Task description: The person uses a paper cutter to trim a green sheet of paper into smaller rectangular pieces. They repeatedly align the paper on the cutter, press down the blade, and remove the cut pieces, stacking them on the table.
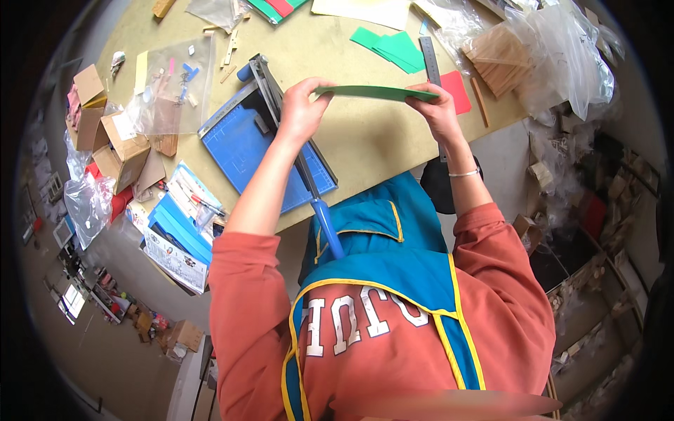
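Note:
A green sheet (371, 93), seen nearly edge-on and slightly bowed, is held up above the table by both hands. My left hand (307, 108) pinches its left end between thumb and fingers. At the right end, my right hand (436, 109) grips it the same way. Below and left of the sheet lies a blue paper cutter (237, 142), partly hidden by my left forearm. Its long blade arm runs towards me and ends in a blue handle (327, 226) near my apron. Beyond my right hand lie several green pieces (395, 48), a metal ruler (430, 60) and a red piece (456, 92).
Cardboard boxes (126, 150) and a blue tray (179, 221) with pens crowd the table's left side. Clear plastic bags (563, 58) and wooden boards (497, 58) pile up at the right. A wooden strip (479, 102) lies near the table edge (500, 122).

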Tool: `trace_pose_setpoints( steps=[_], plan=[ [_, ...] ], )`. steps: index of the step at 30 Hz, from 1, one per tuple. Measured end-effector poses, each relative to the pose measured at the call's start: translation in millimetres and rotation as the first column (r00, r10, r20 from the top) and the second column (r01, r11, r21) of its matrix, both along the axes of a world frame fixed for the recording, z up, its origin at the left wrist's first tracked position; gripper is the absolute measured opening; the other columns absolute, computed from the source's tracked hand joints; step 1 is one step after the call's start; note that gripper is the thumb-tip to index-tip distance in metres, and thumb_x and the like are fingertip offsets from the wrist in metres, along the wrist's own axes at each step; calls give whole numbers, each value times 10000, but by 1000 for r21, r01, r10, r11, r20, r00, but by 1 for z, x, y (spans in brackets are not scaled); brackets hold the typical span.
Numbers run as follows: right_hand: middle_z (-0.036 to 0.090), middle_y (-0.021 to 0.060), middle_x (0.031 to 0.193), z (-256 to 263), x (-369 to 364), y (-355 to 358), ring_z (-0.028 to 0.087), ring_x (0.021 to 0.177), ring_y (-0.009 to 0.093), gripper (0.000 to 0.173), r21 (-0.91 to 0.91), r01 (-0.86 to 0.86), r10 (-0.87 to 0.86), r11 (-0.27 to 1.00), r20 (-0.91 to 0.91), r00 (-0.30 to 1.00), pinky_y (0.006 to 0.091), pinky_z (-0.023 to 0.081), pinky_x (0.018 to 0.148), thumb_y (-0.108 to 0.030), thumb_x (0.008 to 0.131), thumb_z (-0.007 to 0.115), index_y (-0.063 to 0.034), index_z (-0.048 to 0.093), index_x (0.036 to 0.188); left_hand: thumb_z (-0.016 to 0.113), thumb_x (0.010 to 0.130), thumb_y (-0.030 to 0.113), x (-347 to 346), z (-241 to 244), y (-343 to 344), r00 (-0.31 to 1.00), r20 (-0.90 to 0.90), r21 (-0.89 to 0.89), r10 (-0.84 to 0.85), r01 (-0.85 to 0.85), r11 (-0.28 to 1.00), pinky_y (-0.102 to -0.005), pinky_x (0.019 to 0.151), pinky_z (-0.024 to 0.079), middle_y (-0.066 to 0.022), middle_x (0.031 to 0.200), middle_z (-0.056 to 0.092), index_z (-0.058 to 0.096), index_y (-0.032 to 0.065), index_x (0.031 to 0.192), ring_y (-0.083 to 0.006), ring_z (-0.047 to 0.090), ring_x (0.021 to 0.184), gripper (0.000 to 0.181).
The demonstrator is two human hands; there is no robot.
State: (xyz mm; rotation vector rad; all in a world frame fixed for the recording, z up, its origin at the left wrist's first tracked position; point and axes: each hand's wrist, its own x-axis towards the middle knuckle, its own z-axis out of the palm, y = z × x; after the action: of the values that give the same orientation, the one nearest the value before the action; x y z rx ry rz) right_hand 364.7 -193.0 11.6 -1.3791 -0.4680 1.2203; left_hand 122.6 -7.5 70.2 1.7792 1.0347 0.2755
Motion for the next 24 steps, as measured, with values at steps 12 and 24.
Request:
trace_pose_setpoints(
  steps=[12, 24],
  plan=[
    [751, 62, 1137, -42, -29, -18, 668, 1056, 128, 271, 10, 183, -179, 983, 261, 949, 269, 519, 937, 124, 886, 614, -19, 752, 1069, 572, 862, -148, 35, -71, -12, 927, -53, -356, 372, -365, 860, -259, 807, 518, -76, 1000, 718, 732, 24, 1063, -135, 660, 893, 309],
    [730, 23, 1016, -44, -19, -4, 657, 940, 98, 191, -152, 188, -139, 970, 287, 948, 259, 527, 838, 48, 951, 643, -27, 733, 1102, 604, 896, -88, 30, -73, 2, 961, -208, -72, 182, -200, 977, -271, 785, 518, -74, 965, 728, 740, 24, 1013, -143, 662, 872, 212]
  ],
)
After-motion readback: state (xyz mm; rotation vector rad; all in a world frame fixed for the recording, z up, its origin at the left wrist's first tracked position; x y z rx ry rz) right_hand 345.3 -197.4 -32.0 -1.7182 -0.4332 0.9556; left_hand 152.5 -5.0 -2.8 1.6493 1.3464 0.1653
